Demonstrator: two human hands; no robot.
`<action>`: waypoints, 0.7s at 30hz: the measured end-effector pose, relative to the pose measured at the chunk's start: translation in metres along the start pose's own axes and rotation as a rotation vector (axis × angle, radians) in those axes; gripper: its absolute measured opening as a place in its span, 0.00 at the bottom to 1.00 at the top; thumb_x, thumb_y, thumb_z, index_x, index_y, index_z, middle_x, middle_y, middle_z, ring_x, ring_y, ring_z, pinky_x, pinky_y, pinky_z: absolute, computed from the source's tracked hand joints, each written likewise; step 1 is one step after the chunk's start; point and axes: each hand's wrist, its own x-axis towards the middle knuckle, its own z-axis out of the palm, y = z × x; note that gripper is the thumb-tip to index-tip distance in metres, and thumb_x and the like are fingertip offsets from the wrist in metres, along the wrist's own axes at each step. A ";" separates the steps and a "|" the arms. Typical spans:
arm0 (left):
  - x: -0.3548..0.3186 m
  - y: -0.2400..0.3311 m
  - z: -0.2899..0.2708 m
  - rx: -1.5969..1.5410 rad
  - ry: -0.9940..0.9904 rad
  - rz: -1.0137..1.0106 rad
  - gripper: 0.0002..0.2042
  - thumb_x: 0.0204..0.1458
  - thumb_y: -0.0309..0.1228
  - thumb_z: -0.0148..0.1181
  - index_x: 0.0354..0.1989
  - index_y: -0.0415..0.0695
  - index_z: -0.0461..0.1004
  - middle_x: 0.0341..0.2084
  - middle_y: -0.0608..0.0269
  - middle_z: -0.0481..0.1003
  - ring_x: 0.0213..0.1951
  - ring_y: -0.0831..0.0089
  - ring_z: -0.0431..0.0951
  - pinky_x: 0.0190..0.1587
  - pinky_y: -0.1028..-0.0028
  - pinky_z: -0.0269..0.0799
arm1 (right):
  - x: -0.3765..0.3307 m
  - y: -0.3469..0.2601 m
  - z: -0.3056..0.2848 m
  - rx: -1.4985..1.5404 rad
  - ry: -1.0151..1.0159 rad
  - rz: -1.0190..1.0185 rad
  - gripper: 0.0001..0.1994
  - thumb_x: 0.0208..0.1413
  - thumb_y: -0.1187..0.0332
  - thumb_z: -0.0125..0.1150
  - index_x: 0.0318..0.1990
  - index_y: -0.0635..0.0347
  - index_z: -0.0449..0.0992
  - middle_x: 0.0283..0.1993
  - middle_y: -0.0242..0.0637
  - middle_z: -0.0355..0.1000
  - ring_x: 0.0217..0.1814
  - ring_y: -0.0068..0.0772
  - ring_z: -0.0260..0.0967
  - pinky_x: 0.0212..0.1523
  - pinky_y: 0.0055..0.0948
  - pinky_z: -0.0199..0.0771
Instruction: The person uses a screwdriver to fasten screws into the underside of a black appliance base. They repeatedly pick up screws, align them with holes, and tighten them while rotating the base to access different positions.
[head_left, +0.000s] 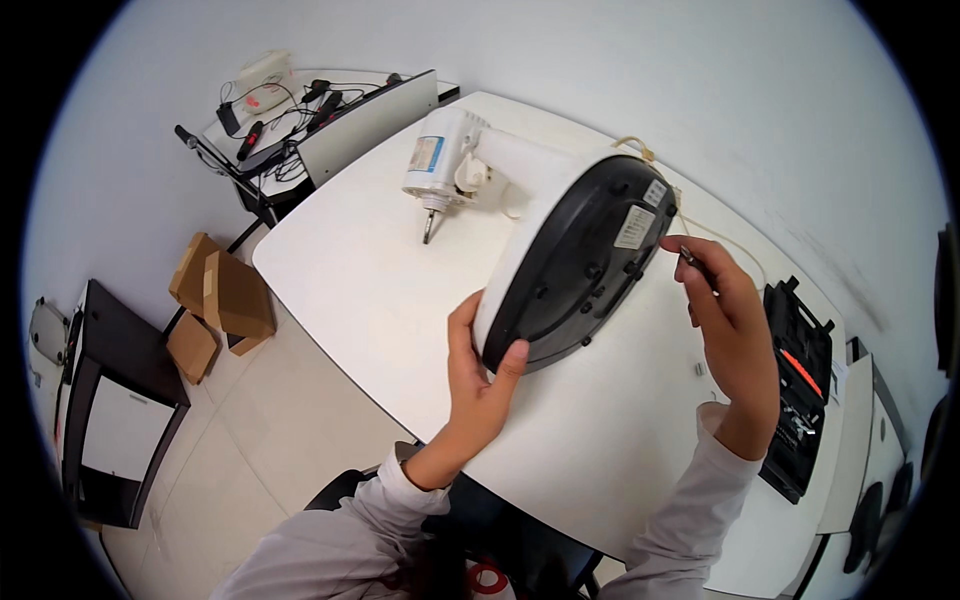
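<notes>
A white desk fan lies on its side on the white table [340,270], its black base underside [560,270] tilted toward me. Its motor head [445,150], a bare metal shaft sticking out, rests at the far left of the base. My left hand [475,390] grips the near rim of the base, thumb on the black underside and fingers around the white edge. Just right of the base, my right hand [728,315] is closed on a thin dark screwdriver [697,264] with a metal tip. Its handle is mostly hidden in my fingers.
A black tool case [795,400] stands open at the right, with a red-orange tool inside. The fan's beige cord [725,232] runs along the back. A small metal piece [700,369] lies near my right wrist. Cardboard boxes [235,295] stand on the floor at left.
</notes>
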 end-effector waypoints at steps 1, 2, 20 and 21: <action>0.000 0.001 -0.001 0.000 0.008 -0.002 0.28 0.58 0.32 0.57 0.62 0.34 0.53 0.53 0.54 0.63 0.55 0.70 0.64 0.58 0.71 0.58 | -0.003 0.001 -0.005 -0.047 0.026 -0.074 0.11 0.61 0.76 0.51 0.49 0.63 0.73 0.31 0.30 0.68 0.27 0.20 0.59 0.30 0.19 0.60; 0.000 0.002 -0.001 -0.013 0.006 -0.007 0.28 0.58 0.31 0.56 0.62 0.34 0.53 0.53 0.55 0.62 0.54 0.70 0.63 0.58 0.72 0.57 | -0.004 0.001 -0.006 -0.085 0.039 -0.142 0.11 0.59 0.77 0.53 0.48 0.63 0.74 0.31 0.32 0.69 0.28 0.23 0.62 0.30 0.21 0.62; 0.000 0.002 0.001 0.001 0.003 -0.040 0.29 0.59 0.36 0.55 0.63 0.35 0.52 0.56 0.56 0.59 0.58 0.70 0.60 0.61 0.72 0.54 | -0.004 -0.004 0.037 -0.366 0.164 -0.339 0.08 0.48 0.71 0.67 0.28 0.58 0.72 0.22 0.34 0.73 0.22 0.37 0.71 0.24 0.31 0.66; -0.001 0.003 0.001 0.011 -0.008 -0.043 0.29 0.59 0.36 0.54 0.64 0.35 0.52 0.57 0.56 0.59 0.59 0.70 0.60 0.62 0.72 0.53 | -0.003 -0.001 0.039 -0.348 0.166 -0.353 0.07 0.48 0.71 0.67 0.28 0.58 0.72 0.22 0.34 0.73 0.22 0.36 0.71 0.24 0.31 0.66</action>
